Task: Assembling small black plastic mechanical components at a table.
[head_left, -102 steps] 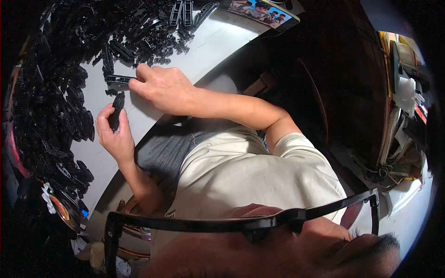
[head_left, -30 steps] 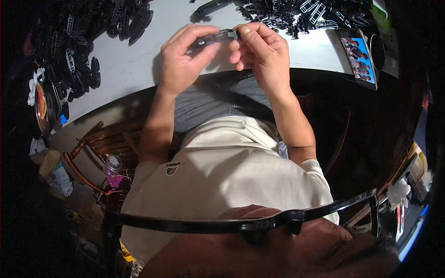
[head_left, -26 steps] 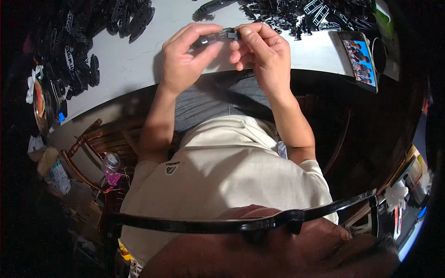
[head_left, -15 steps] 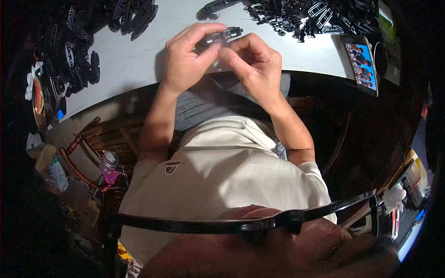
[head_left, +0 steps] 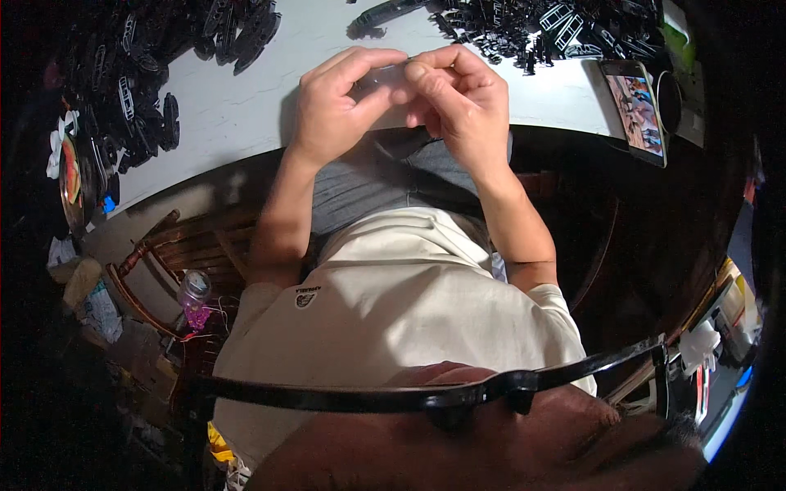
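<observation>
Above the table's near edge, my left hand (head_left: 332,102) is closed, pinching a small glossy plastic piece (head_left: 381,79) between thumb and fingers. My right hand (head_left: 467,102) meets it from the right, with its thumb and index finger pinched at that piece's right end. Most of the piece is hidden by the fingers, so its exact kind does not show. Beyond the hands, a long black plastic part (head_left: 389,14) lies alone on the white tabletop (head_left: 225,106).
Black plastic parts are heaped at the left (head_left: 135,82), and smaller black parts (head_left: 508,29) are piled at the far right. A phone (head_left: 637,110) with a lit screen lies by the table's right edge. A wooden chair (head_left: 155,254) and a jar (head_left: 195,286) are at lower left.
My right thumb and index finger have moved up onto the right end of the piece, covering the part that stuck out. Both hands have shifted slightly right. The phone's picture has changed.
</observation>
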Available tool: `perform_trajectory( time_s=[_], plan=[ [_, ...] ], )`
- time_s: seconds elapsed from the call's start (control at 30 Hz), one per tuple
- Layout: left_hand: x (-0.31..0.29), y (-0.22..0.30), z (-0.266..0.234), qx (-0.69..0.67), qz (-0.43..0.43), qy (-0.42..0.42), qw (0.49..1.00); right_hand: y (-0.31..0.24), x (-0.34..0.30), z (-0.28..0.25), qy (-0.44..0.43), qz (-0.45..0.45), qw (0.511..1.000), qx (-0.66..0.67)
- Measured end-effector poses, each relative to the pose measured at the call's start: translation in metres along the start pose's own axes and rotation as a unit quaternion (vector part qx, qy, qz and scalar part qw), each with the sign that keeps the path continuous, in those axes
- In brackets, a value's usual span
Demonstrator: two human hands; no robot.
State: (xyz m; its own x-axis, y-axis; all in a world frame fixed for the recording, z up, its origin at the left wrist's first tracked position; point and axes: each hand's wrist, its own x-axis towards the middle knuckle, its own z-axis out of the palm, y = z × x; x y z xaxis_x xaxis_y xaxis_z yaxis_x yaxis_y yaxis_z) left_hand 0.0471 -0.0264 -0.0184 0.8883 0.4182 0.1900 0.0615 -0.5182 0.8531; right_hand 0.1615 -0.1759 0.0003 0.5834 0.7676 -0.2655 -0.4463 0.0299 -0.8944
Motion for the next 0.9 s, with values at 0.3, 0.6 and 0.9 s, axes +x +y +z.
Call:
perform_trajectory(
  time_s=[0.3, 0.6, 0.9],
  plan=[
    [0.002, 0.000, -0.001, -0.009, -0.003, -0.014, 1.000, 0.005, 0.006, -0.005, -0.012, 0.005, 1.000, -0.024],
    [-0.001, -0.004, -0.015, -0.098, 0.004, -0.072, 0.993, 0.004, -0.002, -0.009, 0.052, -0.108, 0.922, -0.368],
    [-0.012, -0.002, -0.025, -0.246, -0.143, -0.194, 0.939, -0.002, -0.012, -0.025, -0.054, -0.162, 0.876, -0.450]
  ],
)
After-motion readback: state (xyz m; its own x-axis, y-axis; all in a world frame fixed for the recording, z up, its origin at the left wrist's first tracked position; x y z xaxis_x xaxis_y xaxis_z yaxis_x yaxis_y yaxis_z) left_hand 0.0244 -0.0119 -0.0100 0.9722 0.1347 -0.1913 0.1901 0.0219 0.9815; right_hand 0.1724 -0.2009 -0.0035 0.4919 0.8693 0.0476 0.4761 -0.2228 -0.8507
